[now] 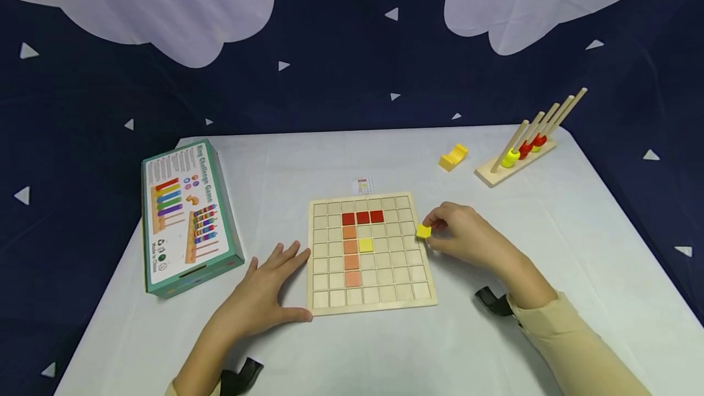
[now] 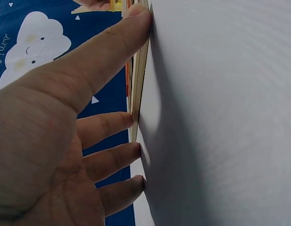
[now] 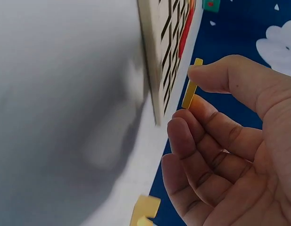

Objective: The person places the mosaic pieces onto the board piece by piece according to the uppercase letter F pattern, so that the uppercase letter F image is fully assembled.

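Observation:
A wooden grid board (image 1: 374, 309) lies on the white table. Three red tiles (image 1: 362, 217) form a row near its top, and several orange tiles (image 1: 351, 246) run down in a column below the leftmost red one. Beside that column sits one yellow tile (image 1: 365, 245). My left hand (image 1: 264, 295) rests at the board's left edge, fingers spread, with the thumb (image 2: 136, 21) touching the lower corner. Over the right edge, my right hand (image 1: 467, 237) pinches a square yellow tile (image 3: 192, 84) between thumb and index finger, its other fingers loosely bent.
Behind the board is a small printed card (image 1: 362, 186). A green and white game box (image 1: 192, 219) lies at the left. Back right are a yellow wavy block (image 1: 453, 157) and a wooden peg stand (image 1: 489, 176) with red and yellow-green beads. A dark cloth hangs behind.

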A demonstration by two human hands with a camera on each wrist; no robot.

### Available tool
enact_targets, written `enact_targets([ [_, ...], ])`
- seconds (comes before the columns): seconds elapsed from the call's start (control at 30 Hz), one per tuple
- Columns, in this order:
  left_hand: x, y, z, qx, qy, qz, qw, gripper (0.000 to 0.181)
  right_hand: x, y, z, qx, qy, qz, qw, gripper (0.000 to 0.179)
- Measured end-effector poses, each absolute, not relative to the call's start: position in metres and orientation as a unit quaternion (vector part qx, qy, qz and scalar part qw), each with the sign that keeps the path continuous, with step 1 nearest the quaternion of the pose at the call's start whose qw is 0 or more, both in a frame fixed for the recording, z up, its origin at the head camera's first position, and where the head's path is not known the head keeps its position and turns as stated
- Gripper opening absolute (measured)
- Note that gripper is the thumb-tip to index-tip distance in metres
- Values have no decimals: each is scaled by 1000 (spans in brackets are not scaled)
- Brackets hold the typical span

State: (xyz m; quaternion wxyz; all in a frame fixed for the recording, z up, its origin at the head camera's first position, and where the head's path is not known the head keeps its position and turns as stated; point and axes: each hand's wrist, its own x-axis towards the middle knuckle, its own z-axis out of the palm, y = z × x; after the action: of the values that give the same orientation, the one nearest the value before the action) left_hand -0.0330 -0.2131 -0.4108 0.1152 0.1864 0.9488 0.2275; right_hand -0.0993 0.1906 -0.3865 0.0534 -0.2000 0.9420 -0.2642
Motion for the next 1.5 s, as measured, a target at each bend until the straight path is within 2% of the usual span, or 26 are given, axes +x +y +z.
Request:
enact_targets([
  [0.37,-28,-213,-411,185,949,230,114,111,-99,156,-390,-263,927,-258,69,22],
  [0.73,-26,-211,-412,182,949,233,114,111,-101,134,-394,-284,920,-252,92,22],
  [1.23,-24,-208,-412,178,949,234,116,112,-103,128,-395,-289,926,-224,94,19],
  [1.5,-26,-210,-410,187,947,229,126,110,-102,133,-388,-287,929,-212,97,25],
])
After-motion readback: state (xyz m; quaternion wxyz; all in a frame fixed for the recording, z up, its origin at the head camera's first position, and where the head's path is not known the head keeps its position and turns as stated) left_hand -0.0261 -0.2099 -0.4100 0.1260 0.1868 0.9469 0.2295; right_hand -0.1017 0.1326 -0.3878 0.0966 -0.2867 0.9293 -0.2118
